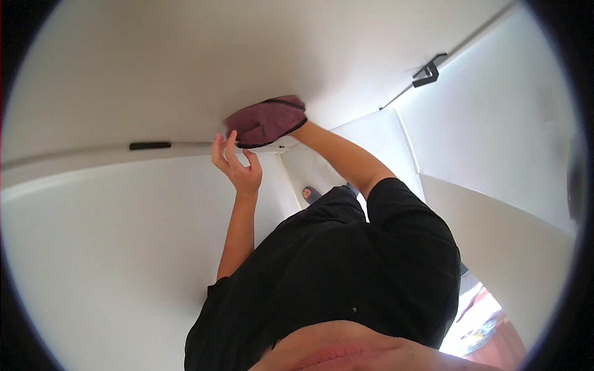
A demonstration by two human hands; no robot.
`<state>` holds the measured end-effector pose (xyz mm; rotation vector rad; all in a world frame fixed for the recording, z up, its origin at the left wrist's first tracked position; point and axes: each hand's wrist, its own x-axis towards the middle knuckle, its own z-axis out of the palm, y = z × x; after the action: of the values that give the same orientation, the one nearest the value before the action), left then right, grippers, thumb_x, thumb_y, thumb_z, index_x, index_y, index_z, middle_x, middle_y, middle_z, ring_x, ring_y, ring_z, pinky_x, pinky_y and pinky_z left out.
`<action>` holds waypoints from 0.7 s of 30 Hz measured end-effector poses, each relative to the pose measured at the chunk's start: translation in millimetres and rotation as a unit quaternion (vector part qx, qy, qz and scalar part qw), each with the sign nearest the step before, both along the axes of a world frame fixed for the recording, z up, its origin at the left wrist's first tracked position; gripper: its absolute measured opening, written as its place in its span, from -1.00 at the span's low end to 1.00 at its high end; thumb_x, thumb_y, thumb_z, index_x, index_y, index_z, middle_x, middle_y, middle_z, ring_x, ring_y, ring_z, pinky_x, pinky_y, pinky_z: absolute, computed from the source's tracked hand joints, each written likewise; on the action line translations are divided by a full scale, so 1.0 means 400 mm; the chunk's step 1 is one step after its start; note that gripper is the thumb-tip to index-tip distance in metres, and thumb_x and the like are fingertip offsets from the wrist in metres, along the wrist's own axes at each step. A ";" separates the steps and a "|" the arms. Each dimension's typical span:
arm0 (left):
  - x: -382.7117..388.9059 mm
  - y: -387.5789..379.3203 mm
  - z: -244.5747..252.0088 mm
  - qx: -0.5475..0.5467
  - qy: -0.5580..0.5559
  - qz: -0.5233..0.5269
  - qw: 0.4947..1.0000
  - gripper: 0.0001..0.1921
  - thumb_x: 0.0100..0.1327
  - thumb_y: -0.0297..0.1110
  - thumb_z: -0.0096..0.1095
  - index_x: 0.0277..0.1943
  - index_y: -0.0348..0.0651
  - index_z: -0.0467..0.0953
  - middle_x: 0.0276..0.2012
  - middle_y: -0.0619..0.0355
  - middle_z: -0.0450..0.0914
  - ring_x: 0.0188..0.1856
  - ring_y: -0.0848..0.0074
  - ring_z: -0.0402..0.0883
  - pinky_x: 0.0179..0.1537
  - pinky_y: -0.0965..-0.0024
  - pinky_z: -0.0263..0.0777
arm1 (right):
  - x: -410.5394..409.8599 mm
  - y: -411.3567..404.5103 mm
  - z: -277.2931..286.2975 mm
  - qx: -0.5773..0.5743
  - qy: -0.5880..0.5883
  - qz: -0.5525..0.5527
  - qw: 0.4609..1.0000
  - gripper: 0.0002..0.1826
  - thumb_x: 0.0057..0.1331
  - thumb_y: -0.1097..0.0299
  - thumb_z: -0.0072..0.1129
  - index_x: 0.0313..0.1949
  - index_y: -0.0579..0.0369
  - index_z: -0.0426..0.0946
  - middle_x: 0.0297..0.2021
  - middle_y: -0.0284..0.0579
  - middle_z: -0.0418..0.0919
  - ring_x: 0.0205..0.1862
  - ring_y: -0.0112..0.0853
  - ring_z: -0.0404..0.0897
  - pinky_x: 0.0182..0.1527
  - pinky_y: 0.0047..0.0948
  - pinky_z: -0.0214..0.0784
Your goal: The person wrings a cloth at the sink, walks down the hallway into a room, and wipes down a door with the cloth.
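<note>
A maroon cloth mitt with black edging [267,121] covers my right hand [269,123], so its fingers are hidden. The mitt lies against or close to a pale, smooth door or panel [162,69]; contact cannot be told. Just below and left of the mitt is my left hand [239,164], bare, raised, with its fingers apart and slightly bent. Its fingertips are near the mitt's lower left edge, and I cannot tell whether they touch it.
A black handle [429,72] sits at the panel's edge, upper right. A black fitting [150,145] is on the left edge. White walls [116,241] stand close on both sides. A sandalled foot [310,194] shows below. Bright coloured items [482,334] lie at lower right.
</note>
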<state>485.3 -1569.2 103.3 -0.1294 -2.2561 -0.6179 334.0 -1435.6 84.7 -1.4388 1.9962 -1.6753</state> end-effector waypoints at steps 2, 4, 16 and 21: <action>-0.005 0.013 0.011 -0.006 -0.065 -0.031 0.997 -0.34 0.16 -0.72 0.11 0.39 -0.28 0.37 0.45 -0.18 0.13 0.44 0.02 0.20 0.39 0.09 0.25 | -0.063 0.114 -0.108 -0.125 -0.024 0.026 0.991 -0.61 0.09 0.15 0.41 -0.08 -0.06 0.71 -0.11 -0.23 0.73 -0.04 -0.24 0.66 -0.02 -0.28 0.47; -0.005 0.070 0.008 -0.027 -0.100 -0.032 0.994 -0.33 0.17 -0.70 0.11 0.41 -0.24 0.37 0.48 -0.20 0.07 0.46 0.00 0.17 0.39 0.05 0.23 | -0.116 0.302 -0.155 0.040 -0.055 -0.053 0.996 -0.63 -0.02 0.12 0.47 -0.21 -0.06 0.74 -0.18 -0.19 0.73 -0.11 -0.21 0.67 -0.08 -0.27 0.48; -0.074 0.213 -0.020 -0.114 -0.179 0.021 0.977 -0.21 0.20 -0.63 0.14 0.54 -0.22 0.19 0.57 -0.29 -0.16 0.61 -0.14 -0.14 0.49 -0.12 -0.03 | -0.274 0.575 -0.655 -0.307 -0.150 -0.642 0.687 -0.35 0.41 0.30 0.18 0.43 0.18 0.23 0.35 -0.06 0.37 0.37 -0.22 0.34 0.46 -0.26 0.12; 0.005 0.115 0.012 -0.022 -0.175 0.062 0.982 -0.23 0.23 -0.63 0.12 0.54 -0.23 0.17 0.59 -0.29 -0.17 0.62 -0.09 -0.13 0.52 -0.06 -0.05 | -0.051 0.204 -0.110 0.170 -0.207 -0.443 0.855 -0.53 0.25 0.05 0.24 0.01 0.13 0.56 -0.32 0.08 0.63 -0.14 -0.07 0.60 0.02 -0.14 0.44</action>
<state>487.4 -1523.4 108.2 0.1070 -2.5934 -0.5567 313.7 -1353.9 40.7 0.0442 2.6430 -1.5373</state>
